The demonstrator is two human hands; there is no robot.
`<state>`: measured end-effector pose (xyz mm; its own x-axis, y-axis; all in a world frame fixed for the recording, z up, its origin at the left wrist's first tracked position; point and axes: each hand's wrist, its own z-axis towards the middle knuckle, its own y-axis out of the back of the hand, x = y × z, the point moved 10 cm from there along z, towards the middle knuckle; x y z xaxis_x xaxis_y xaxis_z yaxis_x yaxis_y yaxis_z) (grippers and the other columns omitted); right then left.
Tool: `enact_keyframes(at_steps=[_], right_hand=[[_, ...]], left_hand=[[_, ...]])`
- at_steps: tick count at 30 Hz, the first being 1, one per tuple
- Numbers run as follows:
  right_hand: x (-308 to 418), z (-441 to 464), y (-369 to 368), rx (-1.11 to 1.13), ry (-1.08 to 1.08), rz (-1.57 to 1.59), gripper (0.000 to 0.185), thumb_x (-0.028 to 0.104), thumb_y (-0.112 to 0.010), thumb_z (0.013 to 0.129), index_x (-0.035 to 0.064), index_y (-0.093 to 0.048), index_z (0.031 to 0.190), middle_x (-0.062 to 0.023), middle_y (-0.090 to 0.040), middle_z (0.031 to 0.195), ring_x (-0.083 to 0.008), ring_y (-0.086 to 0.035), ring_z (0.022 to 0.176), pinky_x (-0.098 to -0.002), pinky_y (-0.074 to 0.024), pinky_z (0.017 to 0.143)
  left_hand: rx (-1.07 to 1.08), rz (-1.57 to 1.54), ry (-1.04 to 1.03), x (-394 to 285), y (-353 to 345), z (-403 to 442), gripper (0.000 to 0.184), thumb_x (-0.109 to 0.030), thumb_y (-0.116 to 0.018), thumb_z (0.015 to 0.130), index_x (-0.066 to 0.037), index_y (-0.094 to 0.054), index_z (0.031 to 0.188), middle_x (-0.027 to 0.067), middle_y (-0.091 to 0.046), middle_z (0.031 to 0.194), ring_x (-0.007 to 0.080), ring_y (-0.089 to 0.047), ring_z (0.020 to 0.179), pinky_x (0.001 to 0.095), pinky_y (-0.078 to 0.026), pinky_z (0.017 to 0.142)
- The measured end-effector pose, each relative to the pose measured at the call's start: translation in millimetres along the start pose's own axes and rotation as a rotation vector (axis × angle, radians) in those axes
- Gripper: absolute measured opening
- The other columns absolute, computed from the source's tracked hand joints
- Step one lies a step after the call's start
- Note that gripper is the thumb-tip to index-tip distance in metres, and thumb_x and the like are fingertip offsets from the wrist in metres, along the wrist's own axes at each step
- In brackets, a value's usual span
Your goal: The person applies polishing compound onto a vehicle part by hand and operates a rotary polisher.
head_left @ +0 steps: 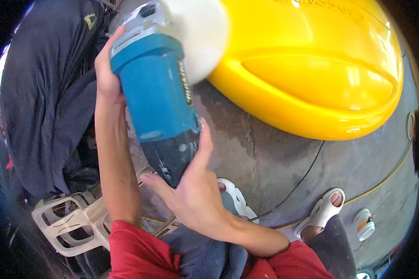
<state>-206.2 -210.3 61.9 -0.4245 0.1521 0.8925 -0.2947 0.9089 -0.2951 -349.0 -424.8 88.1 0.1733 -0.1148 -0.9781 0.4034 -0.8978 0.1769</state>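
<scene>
A blue-and-black power polisher (151,88) with a silver gear head lies across both my hands. My left hand (109,72) is wrapped around its body just behind the gear head. At the tapered black rear, my right hand (193,186) grips the handle with the thumb stretched along one side. The round white polishing pad (202,39) is smeared at its edge and meets the rim of a large glossy yellow shell (307,69) with a moulded oval recess. Whether the pad presses on it, I cannot tell.
Dark cloth (42,93) hangs at the left, above a beige plastic stool (74,225). A thin black cord (307,172) and a yellow hose (391,174) cross the grey floor (246,158). A white-and-orange tub (364,224) lies beside my white shoe (323,209).
</scene>
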Motion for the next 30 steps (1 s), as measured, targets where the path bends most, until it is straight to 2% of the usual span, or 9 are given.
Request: enact_keyframes(at_steps=[5,11,14,16,17,18,20,28,30], right_hand=[[-13,25,-23,0.219,-0.126,-0.167,0.106,0.031,-0.072,0.084,-0.0073,0.006,0.145,-0.0364,-0.062,0.092,-0.0515,-0.064,0.075,-0.0541,-0.0522,0.066],[-2,11,-19,0.175,-0.106,-0.18,0.107,0.029,-0.071,0.084,-0.0067,0.009,0.145,-0.037,-0.062,0.095,-0.0521,-0.063,0.075,-0.0539,-0.0521,0.067],[6,3,-18,0.087,-0.081,-0.092,0.107,0.028,-0.071,0.084,-0.0068,0.01,0.145,-0.0369,-0.062,0.096,-0.0524,-0.063,0.075,-0.0533,-0.0522,0.067],[6,9,-23,0.091,-0.017,-0.109,0.107,0.028,-0.071,0.084,-0.0067,0.01,0.145,-0.0362,-0.063,0.094,-0.0519,-0.064,0.074,-0.0533,-0.0523,0.067],[10,15,-22,0.079,0.051,-0.12,0.108,0.029,-0.071,0.084,-0.0067,0.011,0.145,-0.0356,-0.063,0.092,-0.0515,-0.064,0.074,-0.0534,-0.0523,0.067],[10,22,-21,0.078,0.059,-0.121,0.108,0.029,-0.071,0.084,-0.0067,0.011,0.145,-0.0356,-0.063,0.092,-0.0515,-0.064,0.074,-0.0534,-0.0523,0.067],[-14,30,-33,0.265,-0.145,-0.257,0.11,0.034,-0.072,0.083,-0.0041,0.01,0.145,-0.0376,-0.061,0.101,-0.0525,-0.063,0.09,-0.0506,-0.0507,0.079],[-72,-30,60,0.419,-0.178,-0.799,0.109,0.02,-0.073,0.075,0.0082,0.005,0.15,-0.0297,-0.065,0.08,-0.0476,-0.065,0.07,-0.0526,-0.0538,0.066],[-71,-53,103,0.431,-0.127,-0.873,0.109,0.019,-0.073,0.075,0.0081,0.005,0.15,-0.0278,-0.065,0.075,-0.0466,-0.065,0.068,-0.0525,-0.0538,0.064]], left_hand=[[0.243,-0.265,0.186,42,33,-3,0.04,-0.03,-0.04,0.101,-0.001,-0.059,0.12,0.013,-0.067,0.108,0.0219,-0.067,0.092,0.0346,-0.055,0.083],[0.027,-0.195,0.131,33,34,-5,0.042,-0.035,-0.042,0.099,-0.002,-0.064,0.112,0.0125,-0.069,0.098,0.0212,-0.067,0.082,0.033,-0.056,0.075],[0.219,-0.23,0.102,20,15,2,0.039,-0.027,-0.04,0.101,-0.001,-0.057,0.125,0.0129,-0.067,0.109,0.0216,-0.067,0.093,0.035,-0.055,0.084],[0.011,0.007,0.079,15,27,4,0.038,-0.026,-0.04,0.101,0.0,-0.058,0.122,0.0133,-0.068,0.108,0.0212,-0.067,0.091,0.0356,-0.056,0.084],[0.24,-0.243,0.165,26,19,10,0.039,-0.027,-0.04,0.101,0.001,-0.06,0.12,0.0139,-0.068,0.105,0.0218,-0.067,0.089,0.0355,-0.056,0.083],[0.242,-0.244,0.157,39,29,10,0.039,-0.027,-0.04,0.101,0.001,-0.06,0.12,0.0139,-0.068,0.105,0.0218,-0.067,0.089,0.0355,-0.056,0.083],[0.02,-0.235,0.232,55,47,-2,0.045,-0.037,-0.04,0.099,0.0,-0.063,0.111,0.0129,-0.069,0.096,0.0227,-0.067,0.08,0.0351,-0.056,0.075],[-0.239,-0.513,0.487,138,6,-146,0.068,-0.059,-0.043,0.092,-0.004,-0.05,0.132,0.0144,-0.058,0.127,0.0276,-0.056,0.116,0.0435,-0.045,0.1],[-0.149,-0.65,0.477,158,-21,-182,0.076,-0.065,-0.045,0.09,-0.007,-0.044,0.138,0.0133,-0.053,0.135,0.0278,-0.051,0.124,0.0455,-0.04,0.105]])
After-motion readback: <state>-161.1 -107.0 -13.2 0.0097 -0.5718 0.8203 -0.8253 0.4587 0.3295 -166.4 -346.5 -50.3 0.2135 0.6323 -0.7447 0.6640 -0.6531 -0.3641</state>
